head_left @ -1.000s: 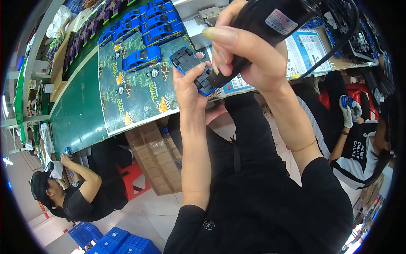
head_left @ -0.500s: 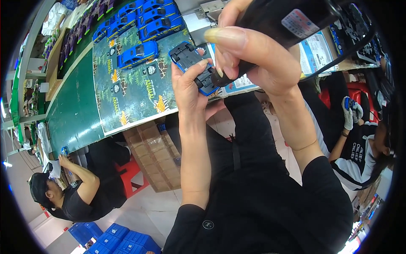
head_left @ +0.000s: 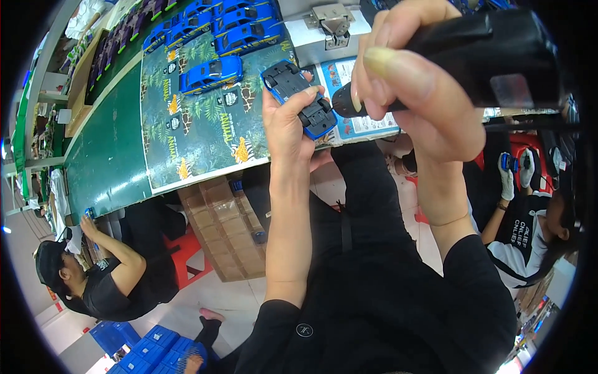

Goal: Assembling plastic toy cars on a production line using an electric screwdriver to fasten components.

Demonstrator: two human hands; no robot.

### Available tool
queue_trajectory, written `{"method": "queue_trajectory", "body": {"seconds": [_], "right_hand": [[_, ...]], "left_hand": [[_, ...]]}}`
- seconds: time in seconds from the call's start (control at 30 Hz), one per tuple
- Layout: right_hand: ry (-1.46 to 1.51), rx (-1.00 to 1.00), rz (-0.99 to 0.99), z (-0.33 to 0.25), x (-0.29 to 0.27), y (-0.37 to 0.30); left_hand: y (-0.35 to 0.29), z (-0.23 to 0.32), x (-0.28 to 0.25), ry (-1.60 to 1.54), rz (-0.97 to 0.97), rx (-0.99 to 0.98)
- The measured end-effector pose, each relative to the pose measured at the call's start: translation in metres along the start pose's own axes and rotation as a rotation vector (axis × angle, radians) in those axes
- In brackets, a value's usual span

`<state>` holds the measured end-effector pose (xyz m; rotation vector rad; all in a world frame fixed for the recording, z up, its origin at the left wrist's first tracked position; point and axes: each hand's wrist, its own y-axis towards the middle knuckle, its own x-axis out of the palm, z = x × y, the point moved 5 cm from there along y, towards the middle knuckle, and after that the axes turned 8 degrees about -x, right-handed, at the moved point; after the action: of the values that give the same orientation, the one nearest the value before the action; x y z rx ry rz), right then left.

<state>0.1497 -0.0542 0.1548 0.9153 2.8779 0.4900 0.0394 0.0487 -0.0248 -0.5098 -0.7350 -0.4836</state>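
My left hand (head_left: pixel 286 128) grips a blue toy car (head_left: pixel 285 80) turned upside down, its black underside and wheels facing up. The thumb presses across the chassis. In my right hand (head_left: pixel 436 103) is a black electric screwdriver (head_left: pixel 479 56), held sideways with the fingers wrapped round its body. Its nose points at the car's near end, close to a wheel; whether the bit touches the car I cannot tell. A single blue toy car (head_left: pixel 210 76) stands on its wheels on the patterned sheet (head_left: pixel 205 134), left of my left hand.
Rows of blue toy cars (head_left: pixel 249 36) stand at the far side of the green table (head_left: pixel 109 162). A metal fixture (head_left: pixel 333 25) sits beyond my hands. Below the edge is a divided cardboard box (head_left: pixel 227 234). Co-workers sit left (head_left: pixel 106 268) and right (head_left: pixel 523 224); blue crates (head_left: pixel 149 349) stand lower left.
The screwdriver's nose has drawn back to the right from over the car, and its body has swung lower and more level. The car is still in my left hand. The view has shifted slightly.
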Motion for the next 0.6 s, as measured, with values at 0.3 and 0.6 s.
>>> {"method": "queue_trajectory", "body": {"seconds": [0.3,0.6], "right_hand": [[0.868,-0.539,0.484,0.009,-0.029,0.126],[0.753,-0.536,0.449,0.017,-0.052,0.116]], "left_hand": [[-0.001,-0.005,-0.008,0.019,0.024,0.019],[-0.001,-0.004,-0.006,0.029,0.01,0.019]]}}
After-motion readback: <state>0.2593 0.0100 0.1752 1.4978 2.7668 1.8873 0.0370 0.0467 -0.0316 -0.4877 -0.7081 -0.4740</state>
